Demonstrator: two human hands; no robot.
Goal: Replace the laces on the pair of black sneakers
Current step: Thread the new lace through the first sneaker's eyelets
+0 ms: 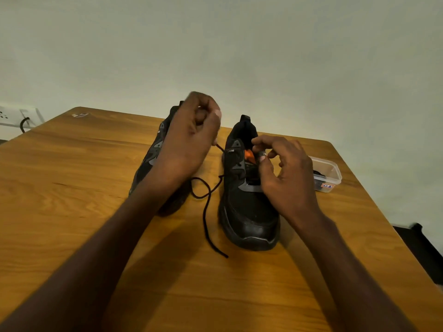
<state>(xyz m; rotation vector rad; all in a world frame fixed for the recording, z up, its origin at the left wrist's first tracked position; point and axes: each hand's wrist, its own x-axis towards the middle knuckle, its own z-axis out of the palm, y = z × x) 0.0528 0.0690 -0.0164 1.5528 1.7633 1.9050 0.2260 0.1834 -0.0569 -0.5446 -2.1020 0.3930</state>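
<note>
Black lace [206, 207] is pinched by raised left hand [191, 137] at frame ctr; tongue [262, 155] of right-side sneaker [247, 212] is pinched by right hand [287, 178].

Table [72, 200]: bears two sneakers side by side at centre, toes toward the viewer. Left sneaker [153, 159]: at 9 o'clock of the right sneaker [249, 207], partly behind the left hand [189, 140]. Lace [206, 212]: on the table between the sneakers, running from the right sneaker toward 6 o'clock. Right hand [285, 178]: over the right sneaker's tongue. Tub [328, 173]: on the table at 3 o'clock of the right sneaker, near the edge. Wall socket [14, 116]: at 10 o'clock, behind the table.
</note>
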